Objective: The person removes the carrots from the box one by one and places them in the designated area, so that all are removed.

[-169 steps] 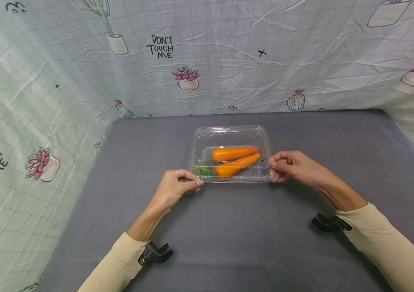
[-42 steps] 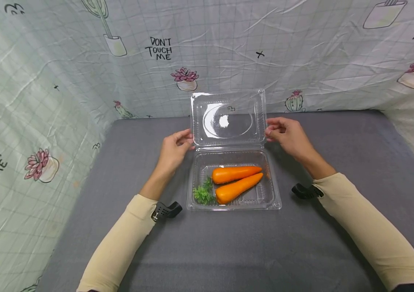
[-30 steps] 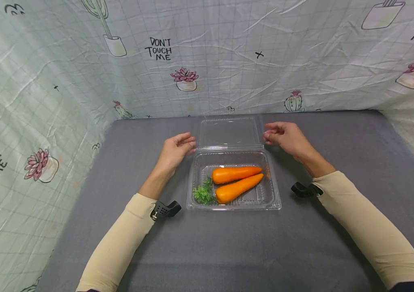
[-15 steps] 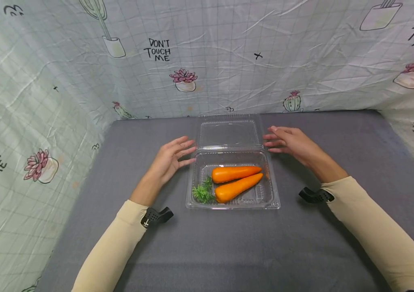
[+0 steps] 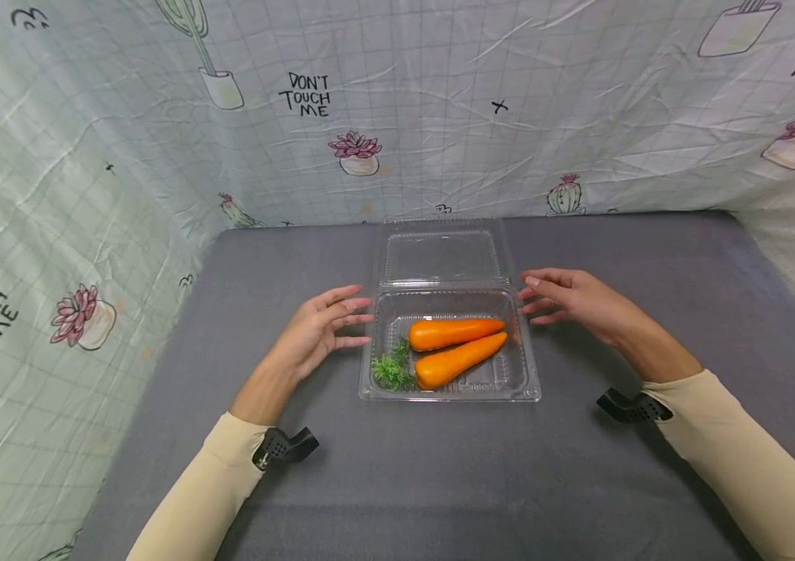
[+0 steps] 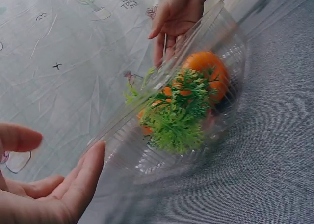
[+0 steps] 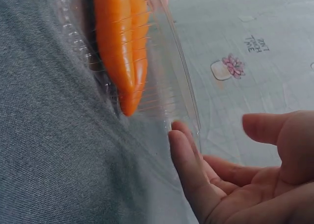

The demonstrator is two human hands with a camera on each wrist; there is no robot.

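A clear plastic clamshell container (image 5: 450, 395) sits on the grey tabletop, its hinged lid (image 5: 443, 257) laid back flat behind it. Inside the base lie two orange carrots (image 5: 461, 360) with green leafy tops (image 5: 390, 371) at the left end. My left hand (image 5: 309, 335) is beside the container's left wall, fingers spread and fingertips right at the rim. On the opposite side my right hand (image 5: 576, 304) has relaxed fingers close to the right rim. In the right wrist view, the fingertips (image 7: 181, 148) are at the container's end, thumb apart. Neither hand grips anything.
Grey cloth covers the table (image 5: 439, 483). A pale printed curtain (image 5: 425, 101) with cactus drawings rises behind the table and along its sides. Black wrist cameras (image 5: 285, 448) are strapped over the beige sleeves (image 5: 194, 499).
The container's lid has been opened, swung back and let go, exposing the carrots. Both hands then loosened and drew back toward the near side, along the container's sides.
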